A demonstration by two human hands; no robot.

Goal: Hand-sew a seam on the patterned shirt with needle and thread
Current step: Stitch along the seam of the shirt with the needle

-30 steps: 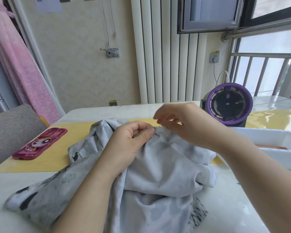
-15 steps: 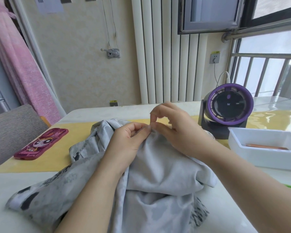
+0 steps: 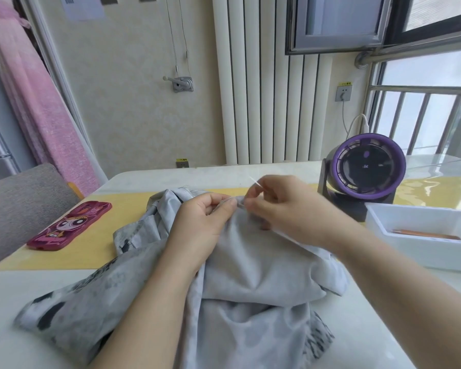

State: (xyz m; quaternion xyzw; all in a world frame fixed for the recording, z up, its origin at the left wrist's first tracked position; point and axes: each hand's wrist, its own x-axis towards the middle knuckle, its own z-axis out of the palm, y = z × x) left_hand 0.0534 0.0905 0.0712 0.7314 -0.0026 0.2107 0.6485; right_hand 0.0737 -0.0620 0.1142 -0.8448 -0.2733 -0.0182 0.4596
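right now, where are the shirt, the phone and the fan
shirt (image 3: 250, 262) head view, plain grey fold between the forearms
phone (image 3: 69, 226) head view, middle of its pink case
fan (image 3: 366, 166) head view, dark centre inside the purple ring

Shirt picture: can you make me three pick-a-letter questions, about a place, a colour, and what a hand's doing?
1. Where does the phone lie?
A) left of the shirt
B) in the white tray
C) on the chair

2. What colour is the fan's ring?
A) green
B) purple
C) red

3. What is the left hand doing?
A) lying flat
B) holding the phone
C) gripping a fold of the shirt

Answers: 1 A, it lies on the yellow mat; 2 B, the rim is purple; 3 C, its fingers curl on the cloth.
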